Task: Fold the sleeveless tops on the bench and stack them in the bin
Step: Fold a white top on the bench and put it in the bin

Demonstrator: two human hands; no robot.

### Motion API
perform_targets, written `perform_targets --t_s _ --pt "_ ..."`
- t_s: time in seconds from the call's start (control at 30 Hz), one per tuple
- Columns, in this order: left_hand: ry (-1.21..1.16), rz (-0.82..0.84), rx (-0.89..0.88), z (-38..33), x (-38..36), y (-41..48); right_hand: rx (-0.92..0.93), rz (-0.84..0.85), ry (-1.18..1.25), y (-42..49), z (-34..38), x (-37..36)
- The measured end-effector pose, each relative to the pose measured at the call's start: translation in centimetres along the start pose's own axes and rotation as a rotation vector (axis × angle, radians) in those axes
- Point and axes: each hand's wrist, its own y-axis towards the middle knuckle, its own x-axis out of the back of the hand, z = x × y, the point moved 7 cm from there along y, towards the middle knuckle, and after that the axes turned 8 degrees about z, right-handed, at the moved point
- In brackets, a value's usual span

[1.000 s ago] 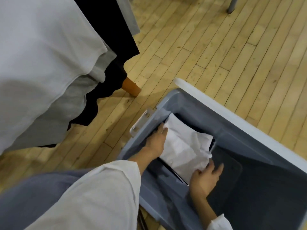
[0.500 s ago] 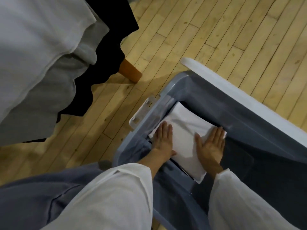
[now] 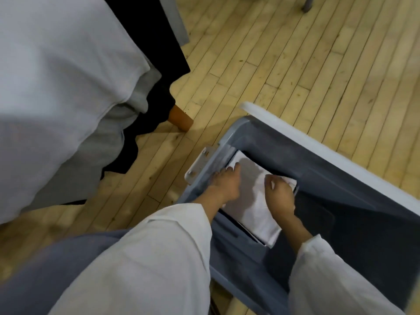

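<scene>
A folded white top lies inside the grey bin, against its near-left wall, on top of dark folded cloth. My left hand rests on the top's left side, fingers reaching toward its far corner. On the right, my right hand has its fingers curled over the top's far right edge and pinches the cloth. White, grey and black tops hang over the bench at the left.
The bench's wooden leg stands on the plank floor just left of the bin. A white latch sticks out from the bin's left rim. My grey-clad leg and white sleeves fill the foreground. A metal leg shows at top right.
Both hands pressed flat on the folded top half a second ago. Now my right fingers have curled at its far right edge, and my left hand has slid toward the far left corner.
</scene>
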Motion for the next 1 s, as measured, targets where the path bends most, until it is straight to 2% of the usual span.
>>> perform_targets --t_s 0.1,0.2,0.43,0.6,0.8,0.9,1.0 --pt "-0.071 -0.029 0.000 -0.7 3.4 -2.7 0.054 -0.012 0.198 -2.3 4.8 2.4" --pt "-0.070 -0.123 0.002 -1.0 6.1 -6.1 0.143 -0.028 0.283 -5.2 10.0 4.8" --pt "-0.017 -0.460 -0.034 0.2 13.6 -18.3 0.397 -0.010 0.281 -13.2 21.8 8.7" --pt "0.034 -0.733 0.008 7.1 16.5 -28.9 0.559 0.097 0.189 -18.5 30.9 8.3" --pt "-0.279 -0.988 0.256 22.8 15.7 -40.0 0.745 0.151 0.099 -23.5 42.7 3.4" --pt "-0.522 -1.021 0.369 29.7 13.5 -43.2 0.791 0.241 0.079 -25.7 47.3 -1.2" --pt "-0.873 -0.996 0.354 34.9 10.8 -44.8 0.859 0.298 -0.012 -28.0 51.6 -6.3"
